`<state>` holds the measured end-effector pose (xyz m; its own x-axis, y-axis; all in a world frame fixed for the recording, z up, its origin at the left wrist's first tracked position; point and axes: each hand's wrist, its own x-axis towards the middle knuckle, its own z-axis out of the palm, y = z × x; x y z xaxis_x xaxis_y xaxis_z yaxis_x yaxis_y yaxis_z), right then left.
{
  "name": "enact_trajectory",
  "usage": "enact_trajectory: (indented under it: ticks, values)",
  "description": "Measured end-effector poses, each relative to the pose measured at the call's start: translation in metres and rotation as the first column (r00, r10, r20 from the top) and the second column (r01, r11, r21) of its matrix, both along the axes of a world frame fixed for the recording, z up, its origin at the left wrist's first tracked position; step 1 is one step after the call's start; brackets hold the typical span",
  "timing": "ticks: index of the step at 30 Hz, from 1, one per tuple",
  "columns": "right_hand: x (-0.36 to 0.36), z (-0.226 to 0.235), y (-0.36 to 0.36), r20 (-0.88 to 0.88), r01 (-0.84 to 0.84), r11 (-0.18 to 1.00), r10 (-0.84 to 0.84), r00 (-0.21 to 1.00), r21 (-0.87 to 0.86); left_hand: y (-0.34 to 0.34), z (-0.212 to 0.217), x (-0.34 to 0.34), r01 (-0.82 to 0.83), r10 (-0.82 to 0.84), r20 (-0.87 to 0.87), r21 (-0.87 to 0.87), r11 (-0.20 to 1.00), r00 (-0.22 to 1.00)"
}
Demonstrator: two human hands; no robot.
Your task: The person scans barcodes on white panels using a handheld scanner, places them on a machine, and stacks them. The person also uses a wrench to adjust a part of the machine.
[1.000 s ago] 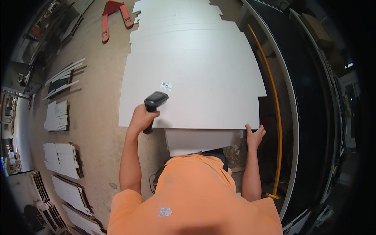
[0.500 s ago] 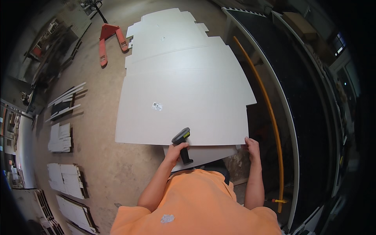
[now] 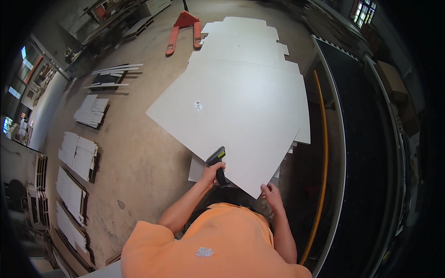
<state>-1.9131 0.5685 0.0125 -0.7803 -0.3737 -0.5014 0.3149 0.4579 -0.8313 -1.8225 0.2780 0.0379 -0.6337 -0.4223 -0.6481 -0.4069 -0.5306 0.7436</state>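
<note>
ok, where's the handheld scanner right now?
Head view, lower centre: the handheld scanner is in the left hand, at the near edge of the big white panel.

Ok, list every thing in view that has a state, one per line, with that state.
Left hand: closed on the handheld scanner.
Handheld scanner: held over the top panel's near edge.
Right hand: fingers on the top panel's near corner.
Top white panel: flat on the stack, turned askew.
Red pallet jack: parked on the floor, unattended.
</note>
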Motion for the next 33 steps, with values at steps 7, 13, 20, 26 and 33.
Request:
enact_trajectory:
  ticks: [7,13,20,26,33]
  values:
    - [-0.042,0.08,-0.001,-0.836,-0.214,0.86,0.505,0.216,0.464,-0.011,0.094,0.017,-0.106,0.021,-0.213,-0.396,0.912,0.977]
    - [-0.058,0.133,-0.037,-0.967,-0.171,0.958,0.245,0.068,0.231,-0.037,0.192,-0.022,-0.149,-0.033,-0.335,-0.502,0.852,0.941]
    - [-0.075,0.178,-0.038,-0.941,-0.228,0.954,0.246,0.231,0.193,-0.047,0.24,-0.064,-0.196,-0.112,-0.464,-0.565,0.802,0.879]
    - [-0.083,0.2,-0.045,-0.938,-0.26,0.952,0.23,0.259,0.162,-0.061,0.27,-0.093,-0.211,-0.159,-0.499,-0.605,0.767,0.852]
    - [-0.085,0.216,-0.058,-0.92,-0.242,0.951,0.262,0.292,0.194,-0.075,0.297,-0.126,-0.199,-0.226,-0.502,-0.658,0.726,0.834]
